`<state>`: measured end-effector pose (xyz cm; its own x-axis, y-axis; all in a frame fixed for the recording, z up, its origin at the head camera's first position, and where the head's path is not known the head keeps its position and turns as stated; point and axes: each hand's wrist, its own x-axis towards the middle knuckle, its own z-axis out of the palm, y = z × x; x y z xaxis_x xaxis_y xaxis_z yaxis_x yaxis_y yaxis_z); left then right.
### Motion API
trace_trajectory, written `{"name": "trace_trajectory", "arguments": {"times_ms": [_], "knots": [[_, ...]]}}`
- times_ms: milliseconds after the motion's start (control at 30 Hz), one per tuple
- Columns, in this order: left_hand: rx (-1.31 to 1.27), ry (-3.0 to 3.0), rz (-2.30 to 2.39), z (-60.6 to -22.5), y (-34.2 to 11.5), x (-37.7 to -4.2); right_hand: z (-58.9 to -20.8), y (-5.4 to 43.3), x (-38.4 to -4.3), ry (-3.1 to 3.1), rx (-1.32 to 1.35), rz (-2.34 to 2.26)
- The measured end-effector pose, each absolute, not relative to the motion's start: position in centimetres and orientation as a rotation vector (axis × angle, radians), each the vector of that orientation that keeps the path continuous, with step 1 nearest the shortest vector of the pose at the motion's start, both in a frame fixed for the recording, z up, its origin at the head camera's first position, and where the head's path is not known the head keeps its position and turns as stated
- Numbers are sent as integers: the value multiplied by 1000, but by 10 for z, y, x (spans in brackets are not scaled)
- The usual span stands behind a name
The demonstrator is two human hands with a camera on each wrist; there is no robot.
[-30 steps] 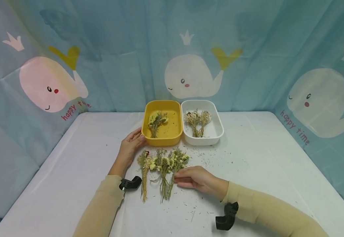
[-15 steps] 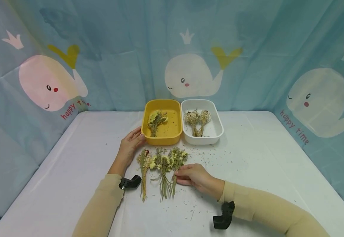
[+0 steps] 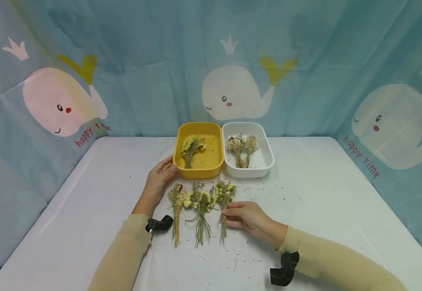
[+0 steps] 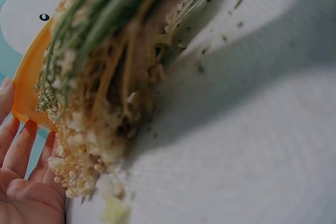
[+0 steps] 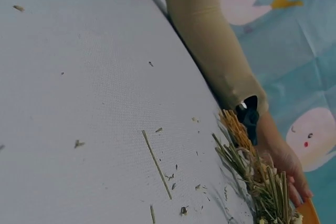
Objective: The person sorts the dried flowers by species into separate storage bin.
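Observation:
My right hand [image 3: 250, 219] pinches the stems of a small bunch of dried yellow flowers [image 3: 225, 193], the rightmost of three bunches in front of the trays. Beside it lie a middle bunch of dried pale yellow flowers [image 3: 201, 201] and a bunch of dried beige flowers [image 3: 176, 199] with a dark red bit at the top. Against the left side of the yellow tray [image 3: 201, 174], my left hand [image 3: 156, 184] rests with extended fingers. In the left wrist view, the beige bunch [image 4: 92, 140] stands large before that hand. The right wrist view leaves the right hand's fingers unseen.
One yellow-flowered bunch [image 3: 192, 149] lies in the yellow tray. The white tray [image 3: 249, 173] adjoins it on the right and holds two dried beige bunches [image 3: 241, 149]. Stem bits and crumbs are scattered over the white tabletop [image 3: 316, 194]. A blue whale-print curtain [image 3: 152, 97] hangs behind.
My right hand has taken hold of the rightmost yellow bunch and shifted it right, apart from the middle bunch. The left hand has stayed at the yellow tray.

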<state>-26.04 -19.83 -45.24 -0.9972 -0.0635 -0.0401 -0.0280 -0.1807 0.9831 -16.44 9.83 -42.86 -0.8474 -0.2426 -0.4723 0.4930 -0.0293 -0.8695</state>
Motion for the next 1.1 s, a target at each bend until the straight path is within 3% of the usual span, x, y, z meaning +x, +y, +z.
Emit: {"name": "trace_trajectory", "arguments": {"times_ms": [667,1100], "knots": [[100,-1995,-2401,-451,-199,-259,-411,112,-152,1771,41,-1898],[110,-2003,-2392,-451,-198,-258,-383,104,-165,1870,-50,-1860]]}}
